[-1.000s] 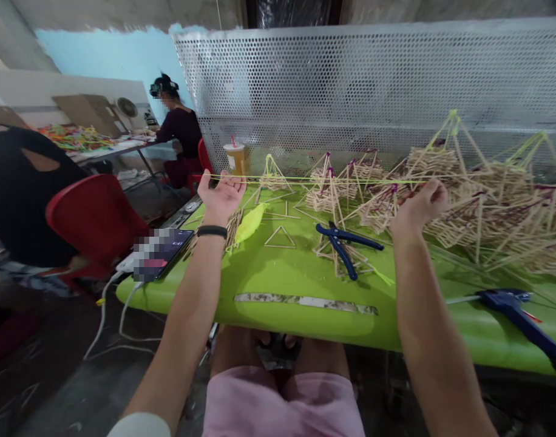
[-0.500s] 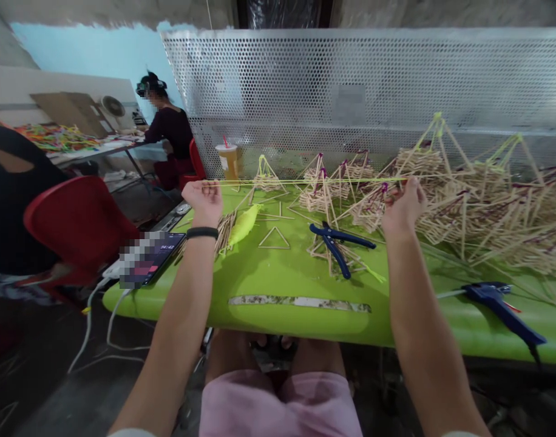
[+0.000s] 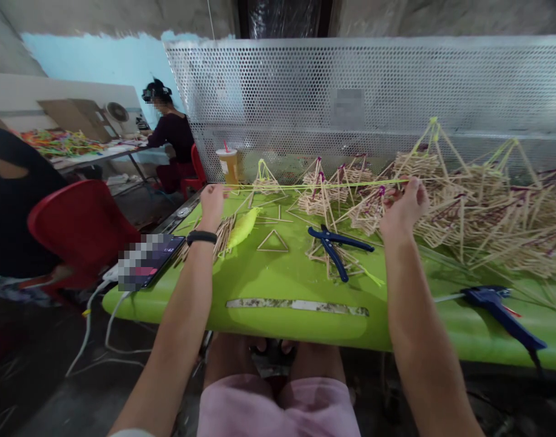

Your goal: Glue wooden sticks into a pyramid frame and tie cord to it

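Note:
A yellow-green string (image 3: 282,187) is stretched level across the table between my two hands. My left hand (image 3: 213,200), with a dark band on its wrist, is closed on the string's left end. At the other end, my right hand (image 3: 406,203) pinches the string, close to the stick structures (image 3: 478,206). Below the string lie a small stick triangle (image 3: 272,241), a bright yellow bundle (image 3: 244,229) and a bunch of thin sticks (image 3: 224,233). Blue-handled pliers (image 3: 335,246) rest open on more sticks.
A blue glue gun (image 3: 503,312) lies at the right front of the green table (image 3: 278,282). On the left is a phone (image 3: 162,261) with cables. A drink cup (image 3: 228,162) stands before the perforated metal panel (image 3: 278,91). Two people sit near red chairs (image 3: 82,233) at left.
My left fingers have curled in more tightly around the string. The string stays stretched between both hands, its right end now slightly higher. The view has shifted slightly.

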Motion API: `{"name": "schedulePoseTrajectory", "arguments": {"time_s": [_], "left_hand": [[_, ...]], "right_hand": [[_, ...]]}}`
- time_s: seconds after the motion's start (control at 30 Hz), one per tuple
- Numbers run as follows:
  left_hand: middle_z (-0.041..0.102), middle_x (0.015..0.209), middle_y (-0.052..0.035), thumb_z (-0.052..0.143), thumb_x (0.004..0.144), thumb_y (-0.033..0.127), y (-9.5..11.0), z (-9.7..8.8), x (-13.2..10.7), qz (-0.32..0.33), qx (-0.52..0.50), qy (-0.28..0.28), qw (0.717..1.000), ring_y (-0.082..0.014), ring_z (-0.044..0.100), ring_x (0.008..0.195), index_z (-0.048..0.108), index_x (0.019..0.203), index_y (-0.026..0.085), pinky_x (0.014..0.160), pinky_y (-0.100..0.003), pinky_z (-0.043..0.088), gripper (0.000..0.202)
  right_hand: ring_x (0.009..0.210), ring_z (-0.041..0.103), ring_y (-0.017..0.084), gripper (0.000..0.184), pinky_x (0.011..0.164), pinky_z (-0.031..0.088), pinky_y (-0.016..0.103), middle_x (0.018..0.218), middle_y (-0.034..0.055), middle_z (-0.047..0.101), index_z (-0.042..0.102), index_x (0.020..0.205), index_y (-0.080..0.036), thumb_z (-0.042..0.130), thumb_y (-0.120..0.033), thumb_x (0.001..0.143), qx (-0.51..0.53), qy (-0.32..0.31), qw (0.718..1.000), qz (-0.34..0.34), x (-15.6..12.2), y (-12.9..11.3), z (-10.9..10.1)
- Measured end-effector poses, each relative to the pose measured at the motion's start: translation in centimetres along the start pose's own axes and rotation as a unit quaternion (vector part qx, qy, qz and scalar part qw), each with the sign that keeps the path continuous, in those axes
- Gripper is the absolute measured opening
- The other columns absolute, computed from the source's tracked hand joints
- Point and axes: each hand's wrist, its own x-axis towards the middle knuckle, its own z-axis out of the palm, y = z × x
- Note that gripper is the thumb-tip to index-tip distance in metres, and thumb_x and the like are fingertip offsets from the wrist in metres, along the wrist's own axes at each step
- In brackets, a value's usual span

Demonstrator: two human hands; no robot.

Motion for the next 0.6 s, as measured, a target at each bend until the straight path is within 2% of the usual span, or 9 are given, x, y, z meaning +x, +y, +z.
{"name": "schedulePoseTrajectory", "arguments": {"time_s": [0.07,0.17,0.27,0.33,0.37,0.4,0.47,0.53,0.6], "left_hand": [[0.066,0.086,-0.0024,0.072,0.078,0.014,0.0,0.2,-1.1,0.064,0.109,-0.013,0.992,-0.0216,0.065,0.099,0.052,0.081,0.024,0.085,-0.027,0.055,0.023],[0.071,0.103,-0.0033,0.08,0.072,0.009,0.5,1.3,-3.9,0.126,0.132,-0.055,0.982,-0.0234,0.065,0.117,0.06,0.09,0.025,0.102,-0.031,0.052,0.032],[0.074,0.119,-0.006,0.075,0.078,0.005,1.3,3.3,-8.1,0.198,0.087,-0.222,0.951,-0.0235,0.067,0.124,0.069,0.104,0.025,0.114,-0.038,0.048,0.033],[0.073,0.131,-0.0071,0.073,0.081,0.006,1.5,4.8,-11.0,0.197,0.036,-0.347,0.916,-0.0241,0.065,0.131,0.072,0.114,0.026,0.119,-0.041,0.046,0.038],[0.073,0.133,-0.0073,0.072,0.084,0.009,1.5,5.4,-12.2,0.188,0.011,-0.388,0.902,-0.0245,0.066,0.13,0.072,0.118,0.026,0.118,-0.042,0.047,0.039],[0.073,0.13,-0.0073,0.071,0.087,0.013,1.4,6.0,-13.1,0.174,-0.004,-0.417,0.892,-0.0247,0.067,0.127,0.072,0.12,0.026,0.114,-0.042,0.05,0.036],[0.076,0.109,-0.0083,0.066,0.096,0.029,1.0,6.6,-13.9,0.1,-0.014,-0.435,0.895,-0.0237,0.073,0.104,0.074,0.106,0.023,0.097,-0.04,0.058,0.014],[0.073,0.086,-0.0103,0.049,0.106,0.052,0.7,6.6,-13.7,-0.041,0.009,-0.469,0.882,-0.0225,0.071,0.078,0.072,0.087,0.02,0.078,-0.038,0.06,0.044],[0.073,0.077,-0.014,0.033,0.107,0.068,0.6,6.3,-13.0,-0.185,0.041,-0.533,0.825,-0.0221,0.068,0.066,0.072,0.079,0.018,0.068,-0.038,0.059,0.069]], "right_hand": [[0.056,0.054,0.01,0.019,0.042,0.037,0.023,0.1,-0.0001,0.07,0.058,0.091,-0.025,0.053,-0.039,0.103,-0.011,-0.024,0.999,-0.032,-0.9,-0.6,0.3],[0.058,0.058,0.009,0.022,0.043,0.038,0.022,0.104,0.0002,0.071,0.059,0.096,-0.025,0.059,-0.047,0.103,-0.034,-0.115,0.99,-0.076,-3.2,-1.4,0.9],[0.057,0.056,0.009,0.029,0.048,0.042,0.023,0.09,-0.0019,0.07,0.065,0.095,-0.026,0.071,-0.055,0.097,-0.079,-0.247,0.962,-0.081,-6.0,-1.7,1.5],[0.055,0.054,0.011,0.029,0.05,0.043,0.025,0.074,-0.0032,0.063,0.07,0.096,-0.027,0.072,-0.055,0.098,-0.113,-0.345,0.928,-0.085,-7.7,-1.6,1.8],[0.055,0.053,0.012,0.028,0.051,0.044,0.027,0.072,-0.0027,0.062,0.071,0.097,-0.027,0.071,-0.055,0.099,-0.124,-0.39,0.907,-0.101,-8.4,-1.6,1.9],[0.057,0.054,0.013,0.027,0.053,0.045,0.028,0.077,-0.0009,0.065,0.072,0.098,-0.027,0.068,-0.053,0.101,-0.132,-0.428,0.885,-0.126,-9.1,-1.6,1.9],[0.063,0.058,0.014,0.023,0.058,0.05,0.031,0.094,0.004,0.072,0.072,0.1,-0.026,0.063,-0.047,0.105,-0.141,-0.47,0.849,-0.194,-10.1,-1.7,2.0],[0.069,0.062,0.016,0.021,0.064,0.054,0.034,0.109,0.0069,0.075,0.072,0.101,-0.027,0.059,-0.042,0.107,-0.15,-0.482,0.825,-0.255,-11.0,-1.7,2.1],[0.073,0.064,0.018,0.02,0.067,0.056,0.035,0.113,0.0078,0.075,0.072,0.104,-0.028,0.056,-0.039,0.109,-0.159,-0.489,0.806,-0.292,-11.8,-1.6,2.1]]}}
